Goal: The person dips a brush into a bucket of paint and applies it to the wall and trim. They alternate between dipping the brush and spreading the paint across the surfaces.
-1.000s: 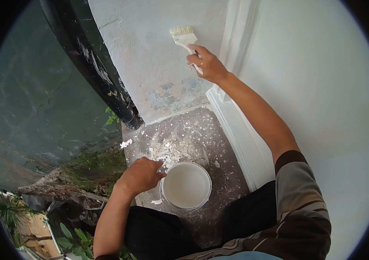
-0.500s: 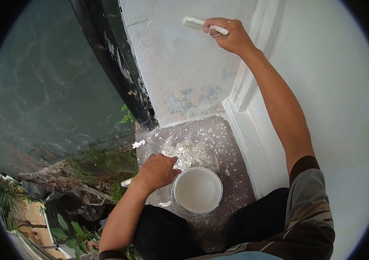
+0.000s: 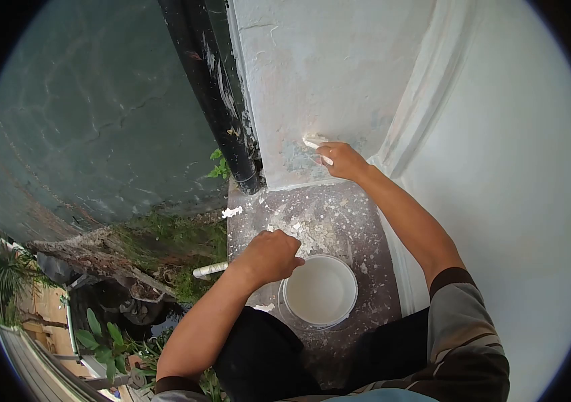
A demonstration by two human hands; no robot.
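My right hand (image 3: pixel 342 161) is closed round the handle of a white brush (image 3: pixel 313 142), whose bristles are against the lower part of the pale wall (image 3: pixel 339 74), by a patch of grey-blue stains. Beside the left rim of a white bucket (image 3: pixel 354 295) of whitish liquid is my left hand (image 3: pixel 273 256), its fingers curled and their tips partly hidden. Whether it grips the bucket's rim or anything else does not show.
A black pipe (image 3: pixel 208 87) runs down at the wall's left edge, beside a dark green wall (image 3: pixel 97 120). Paint flakes cover the speckled floor (image 3: pixel 372 248). A white tube (image 3: pixel 210 269) lies left of my left hand, with plants (image 3: pixel 107 342) lower left. White moulding (image 3: pixel 426 87) stands at right.
My right hand has brought the brush down the wall to the stained patch. The view has shifted, so the pipe and bucket appear further right. My left hand stays near the bucket.
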